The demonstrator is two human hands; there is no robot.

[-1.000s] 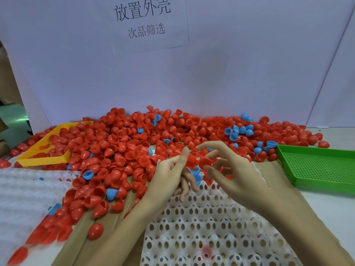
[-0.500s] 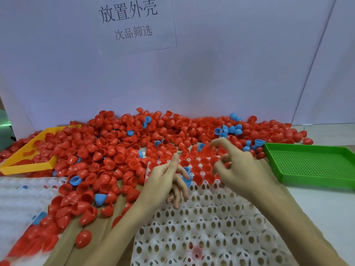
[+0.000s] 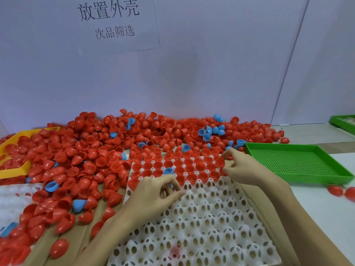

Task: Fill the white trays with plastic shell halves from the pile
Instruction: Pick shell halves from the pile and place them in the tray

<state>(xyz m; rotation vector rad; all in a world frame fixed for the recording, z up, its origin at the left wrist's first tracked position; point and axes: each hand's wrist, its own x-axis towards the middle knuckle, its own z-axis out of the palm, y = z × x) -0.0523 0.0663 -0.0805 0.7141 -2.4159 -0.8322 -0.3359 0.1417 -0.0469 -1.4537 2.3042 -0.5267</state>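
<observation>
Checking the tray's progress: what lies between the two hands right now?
In the head view, seated red shells and empty white tray cups lie between the left hand and right hand.

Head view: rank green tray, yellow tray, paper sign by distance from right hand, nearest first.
From the right hand:
1. Green tray, just to its right.
2. Yellow tray, far left, half buried in shells.
3. Paper sign, up on the back wall.

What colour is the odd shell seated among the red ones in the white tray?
Blue, seen in the head view.
</observation>
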